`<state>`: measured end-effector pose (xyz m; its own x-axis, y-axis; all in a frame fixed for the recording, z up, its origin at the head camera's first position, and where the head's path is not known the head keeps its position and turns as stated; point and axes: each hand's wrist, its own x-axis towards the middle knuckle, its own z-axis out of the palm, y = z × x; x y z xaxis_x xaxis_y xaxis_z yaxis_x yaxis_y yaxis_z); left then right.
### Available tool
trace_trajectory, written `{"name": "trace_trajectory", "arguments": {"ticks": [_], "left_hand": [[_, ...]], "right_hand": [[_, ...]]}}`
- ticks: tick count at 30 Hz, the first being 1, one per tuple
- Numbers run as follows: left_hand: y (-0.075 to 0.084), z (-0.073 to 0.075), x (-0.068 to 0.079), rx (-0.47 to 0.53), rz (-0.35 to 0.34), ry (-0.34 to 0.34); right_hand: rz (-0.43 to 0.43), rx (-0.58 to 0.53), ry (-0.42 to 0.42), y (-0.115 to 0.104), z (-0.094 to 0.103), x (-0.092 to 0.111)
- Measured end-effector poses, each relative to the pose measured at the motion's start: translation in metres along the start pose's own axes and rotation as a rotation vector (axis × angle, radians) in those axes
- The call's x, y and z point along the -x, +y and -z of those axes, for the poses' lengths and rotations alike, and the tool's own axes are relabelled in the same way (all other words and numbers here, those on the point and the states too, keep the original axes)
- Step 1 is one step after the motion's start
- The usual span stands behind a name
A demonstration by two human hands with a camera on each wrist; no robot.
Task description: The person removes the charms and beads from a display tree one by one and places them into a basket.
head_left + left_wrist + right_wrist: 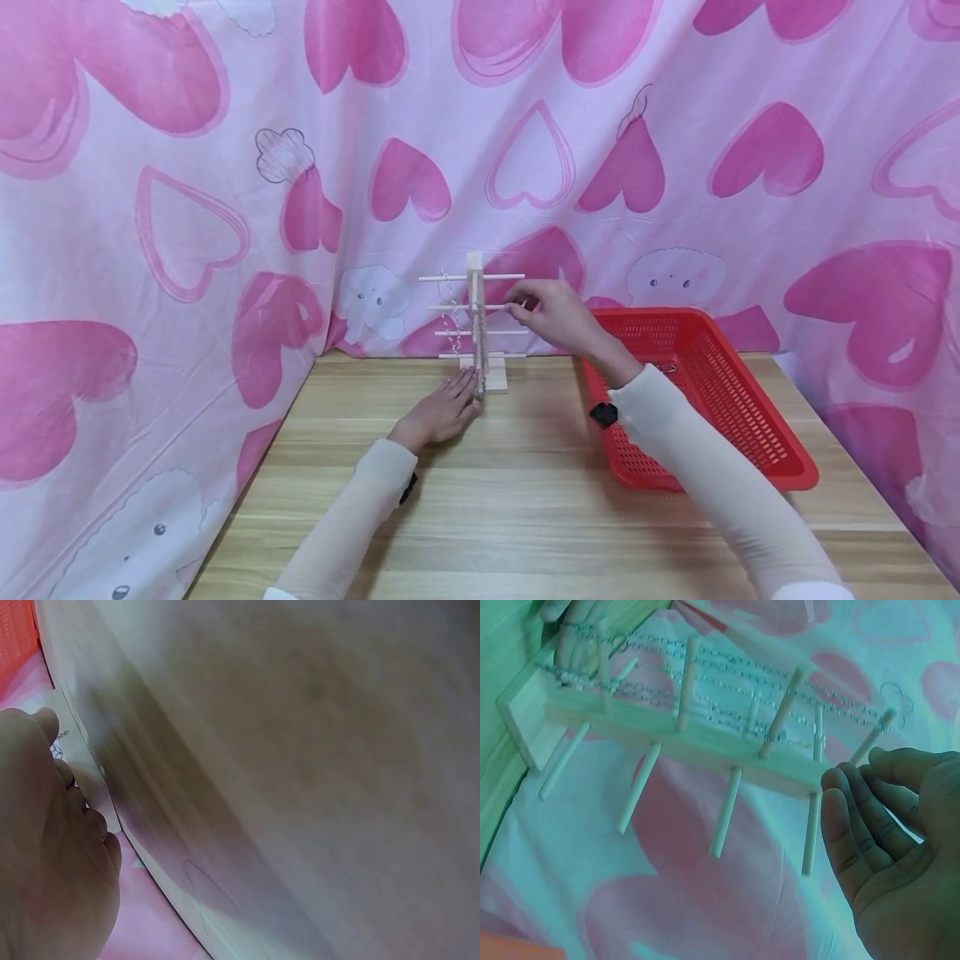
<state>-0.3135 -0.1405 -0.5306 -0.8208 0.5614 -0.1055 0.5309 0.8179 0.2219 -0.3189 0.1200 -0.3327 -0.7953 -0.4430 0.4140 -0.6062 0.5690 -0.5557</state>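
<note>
A pale wooden jewelry stand (475,265), an upright post with several thin pegs, stands on a base (497,383) at the back of the table. One beaded chain (453,321) hangs from its left pegs, and other chains (482,354) run down its front. My left hand (442,412) rests low against the base with its fingers extended. Level with the upper pegs is my right hand (558,317), fingers bent and thumb close to them. In the right wrist view, the right fingertips (834,802) are beside the top pegs, and no chain shows between them.
A red plastic basket (802,475) sits at the right of the wooden table (517,517), with a small bundle of chain (663,367) inside, partly behind the right arm. A pink heart-patterned cloth (408,179) hangs close behind the stand and along the left side.
</note>
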Motion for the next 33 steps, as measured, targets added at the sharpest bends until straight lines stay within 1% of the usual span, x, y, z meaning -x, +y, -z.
{"name": "trace_trajectory", "arguments": {"ticks": [3, 5, 11, 14, 17, 24, 30, 33], "left_hand": [[-0.003, -0.002, -0.002, -0.016, 0.006, -0.014], [-0.005, -0.004, -0.002, -0.021, 0.007, -0.017], [-0.007, -0.003, -0.003, 0.005, -0.014, 0.012], [-0.009, -0.005, -0.004, -0.011, -0.003, -0.013], [-0.012, -0.008, -0.006, -0.023, 0.002, -0.023], [-0.011, -0.009, -0.007, -0.035, -0.007, -0.018], [-0.008, -0.007, -0.004, -0.012, -0.024, 0.012], [-0.005, -0.005, -0.002, -0.016, -0.023, 0.015]], "right_hand": [[0.033, -0.004, -0.002, -0.01, -0.008, -0.006], [0.036, -0.004, -0.002, -0.015, -0.014, -0.009], [0.021, -0.029, -0.014, -0.025, -0.03, -0.014], [0.009, -0.038, -0.013, -0.026, -0.037, -0.013], [-0.004, -0.051, 0.01, -0.026, -0.041, -0.011], [-0.026, -0.058, 0.106, -0.025, -0.042, -0.009], [-0.013, -0.086, 0.137, -0.023, -0.041, -0.008], [0.007, -0.094, 0.15, -0.022, -0.04, -0.008]]}}
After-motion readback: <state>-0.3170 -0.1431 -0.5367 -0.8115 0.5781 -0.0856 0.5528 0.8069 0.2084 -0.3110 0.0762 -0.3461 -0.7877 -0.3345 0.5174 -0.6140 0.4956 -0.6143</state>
